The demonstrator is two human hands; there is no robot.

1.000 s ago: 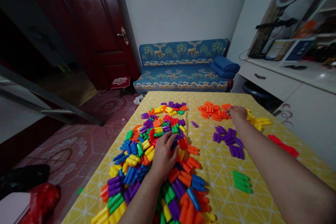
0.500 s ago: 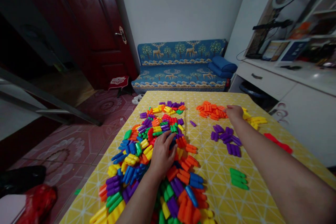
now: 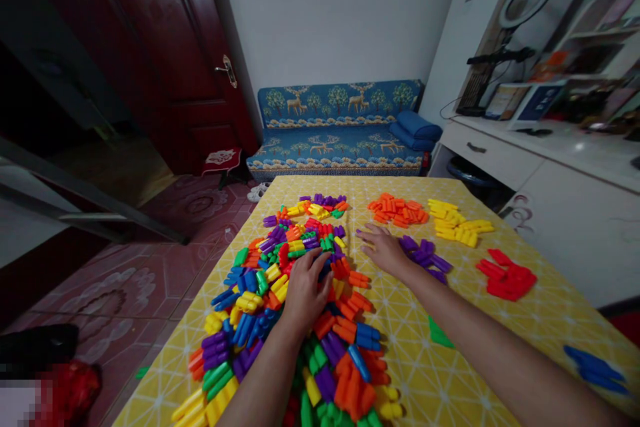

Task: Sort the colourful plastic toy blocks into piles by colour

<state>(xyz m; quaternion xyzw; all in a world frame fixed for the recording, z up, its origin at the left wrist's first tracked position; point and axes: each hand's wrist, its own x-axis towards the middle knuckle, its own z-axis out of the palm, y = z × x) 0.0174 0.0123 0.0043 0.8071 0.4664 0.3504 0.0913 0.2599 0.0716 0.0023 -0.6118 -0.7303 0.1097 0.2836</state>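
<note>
My left hand (image 3: pixel 306 290) rests on a big mixed pile of bullet-shaped plastic building blocks (image 3: pixel 245 303). Its fingers are apart and bent over a dark blue block; what lies under the palm is hidden. My right hand (image 3: pixel 384 250) is stretched out over the cloth, fingers apart, between that pile and a small group of purple blocks (image 3: pixel 425 253). At its fingertips a bit of a single purple block (image 3: pixel 359 232) shows. The right forearm partly covers some green blocks (image 3: pixel 440 333).
Sorted groups lie on the yellow tablecloth (image 3: pixel 400 360): orange blocks (image 3: pixel 397 209), yellow blocks (image 3: pixel 457 223), red blocks (image 3: pixel 507 275) and blue blocks (image 3: pixel 595 368). Beyond stands a blue sofa (image 3: pixel 340 130); a white cabinet (image 3: pixel 560 193) is at the right.
My right hand has moved left from the orange group to the lone purple block. My left hand stays on the pile. The view has shifted a little right, showing the blue group.
</note>
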